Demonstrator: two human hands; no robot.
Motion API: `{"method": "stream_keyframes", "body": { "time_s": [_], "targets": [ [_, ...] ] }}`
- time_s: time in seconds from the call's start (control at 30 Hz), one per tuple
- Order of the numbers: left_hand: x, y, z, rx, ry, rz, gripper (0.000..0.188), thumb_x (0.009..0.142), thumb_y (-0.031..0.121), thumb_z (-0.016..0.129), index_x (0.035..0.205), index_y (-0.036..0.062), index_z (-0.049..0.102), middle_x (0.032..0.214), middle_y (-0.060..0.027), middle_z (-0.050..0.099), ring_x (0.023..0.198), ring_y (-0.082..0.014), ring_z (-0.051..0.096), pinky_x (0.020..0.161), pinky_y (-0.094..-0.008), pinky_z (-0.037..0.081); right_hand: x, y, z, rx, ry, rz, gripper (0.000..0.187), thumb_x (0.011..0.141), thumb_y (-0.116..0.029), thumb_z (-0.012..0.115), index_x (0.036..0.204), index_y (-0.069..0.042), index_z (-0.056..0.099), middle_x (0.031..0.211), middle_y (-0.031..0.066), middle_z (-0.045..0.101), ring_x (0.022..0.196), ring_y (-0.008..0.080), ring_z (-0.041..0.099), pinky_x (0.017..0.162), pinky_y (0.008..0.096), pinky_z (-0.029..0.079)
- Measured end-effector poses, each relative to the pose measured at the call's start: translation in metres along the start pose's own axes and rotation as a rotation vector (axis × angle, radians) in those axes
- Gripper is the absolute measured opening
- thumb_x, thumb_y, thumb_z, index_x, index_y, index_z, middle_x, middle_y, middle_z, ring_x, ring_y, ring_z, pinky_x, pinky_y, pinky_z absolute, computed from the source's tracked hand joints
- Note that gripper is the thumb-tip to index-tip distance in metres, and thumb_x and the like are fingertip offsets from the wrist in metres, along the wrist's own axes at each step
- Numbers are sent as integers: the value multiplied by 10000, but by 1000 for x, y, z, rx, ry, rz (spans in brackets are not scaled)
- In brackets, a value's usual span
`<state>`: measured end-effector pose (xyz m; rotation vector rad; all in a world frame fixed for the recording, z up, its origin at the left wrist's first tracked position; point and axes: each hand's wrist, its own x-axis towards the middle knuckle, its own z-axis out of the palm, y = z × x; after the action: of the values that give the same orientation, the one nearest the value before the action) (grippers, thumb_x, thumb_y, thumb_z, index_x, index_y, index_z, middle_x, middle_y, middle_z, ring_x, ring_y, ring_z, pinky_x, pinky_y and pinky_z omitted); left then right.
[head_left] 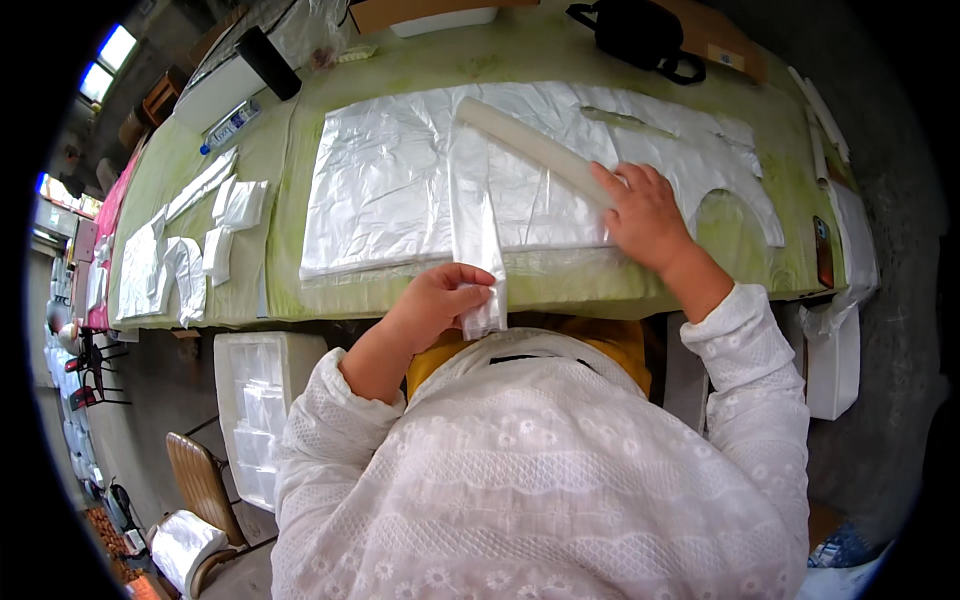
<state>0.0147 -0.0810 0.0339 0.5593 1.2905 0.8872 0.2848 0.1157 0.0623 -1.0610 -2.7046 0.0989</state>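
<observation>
A thin, shiny white plastic sheet (pixel 385 185) lies spread over the table, with a curved cutout at its right end and a long slit near its far edge. My left hand (pixel 432 305) pinches the near end of a narrow folded plastic strip (pixel 475 225), which hangs slightly over the table's front edge. Closed over the right end of a long, flat off-white stick (pixel 530 148) is my right hand (pixel 648 220). The stick slants across the sheet, and its far left end lies at the top of the folded strip. My right palm and the stick's near end are hidden.
Folded plastic pieces (pixel 240 205) lie at the table's left, near a water bottle (pixel 230 127) and a black cylinder (pixel 268 62). A black bag (pixel 635 35) sits at the back; a phone (pixel 823 252) lies at the right edge. Below left stands a white foam box (pixel 308 350) holding folded packets.
</observation>
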Motion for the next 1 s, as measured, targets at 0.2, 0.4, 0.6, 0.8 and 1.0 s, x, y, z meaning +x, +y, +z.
{"method": "stream_keyframes", "body": {
  "time_s": [0.2,0.4,0.6,0.8,1.0],
  "targets": [
    [-25,12,26,300,-173,-40,376,979,181,677,1340,90,620,904,-48,663,815,-139,647,715,-287,548,-9,-74,23,271,-6,-521,585,840,-77,626,1416,-166,570,1474,104,517,1448,355,385,1211,596,238],
    [-1,51,0,1079,377,781,379,939,114,668,1317,95,647,1076,-131,648,940,-284,649,812,-371,534,-33,-83,42,395,-10,-492,548,773,-46,699,1303,-174,644,1450,83,535,1417,357,425,1185,611,284],
    [96,51,1,1444,389,660,692,1012,439,531,1557,52,353,1651,-163,279,1546,-347,201,1244,-522,171,-40,-101,53,296,101,-499,538,734,-79,759,1251,-195,668,1376,48,581,1356,321,476,1150,594,335],
    [104,49,17,1531,445,531,853,986,598,479,1594,38,268,1683,-172,192,1572,-337,106,1250,-562,83,-48,-112,62,296,218,-398,370,789,-60,687,1135,-184,732,1304,26,631,1305,312,518,1129,588,352],
    [134,61,26,1433,584,512,897,967,616,488,1599,29,241,1677,-192,201,1561,-379,126,1226,-628,69,-48,-114,61,375,212,-427,313,810,-46,659,1091,-154,745,1236,28,678,1266,316,557,1119,582,360]
  ]
}}
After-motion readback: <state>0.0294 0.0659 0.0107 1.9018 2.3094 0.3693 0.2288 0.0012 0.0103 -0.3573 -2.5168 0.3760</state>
